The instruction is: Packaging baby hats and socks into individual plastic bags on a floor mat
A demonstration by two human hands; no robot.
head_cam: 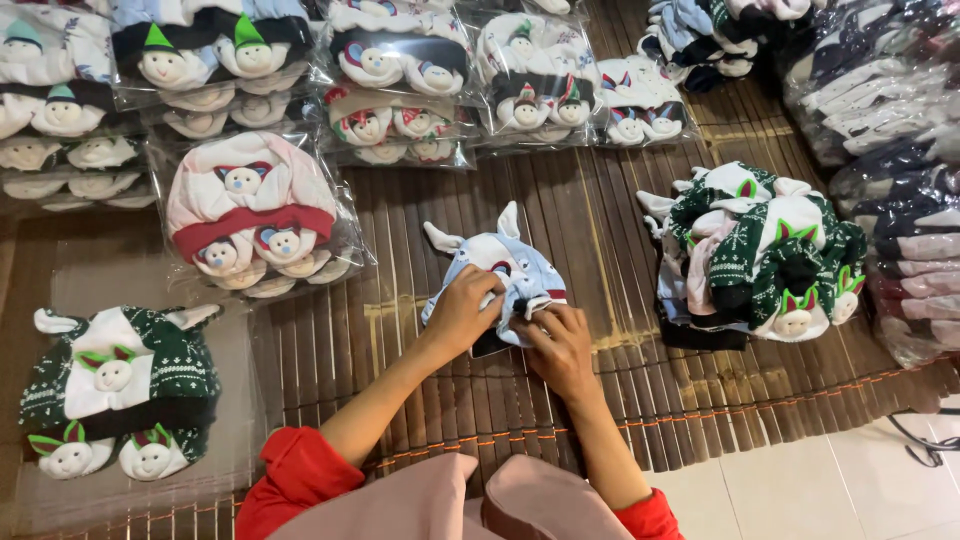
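Note:
A light blue knitted cap [510,268] with two pointed ears and a small stuffed face lies on the brown bamboo mat [600,215] in the middle. My left hand [462,312] presses on the cap's lower left side, fingers curled over the fabric. My right hand [562,345] grips the cap's lower right edge near a dark band. Both forearms come up from red sleeves at the bottom.
A loose heap of green-and-white caps [765,250] lies to the right. A green cap stack [118,388] on clear bags sits at the left. Bagged cap bundles, one pink [250,215], line the back. More bagged stock [900,150] is piled far right; white floor tiles [800,480] show bottom right.

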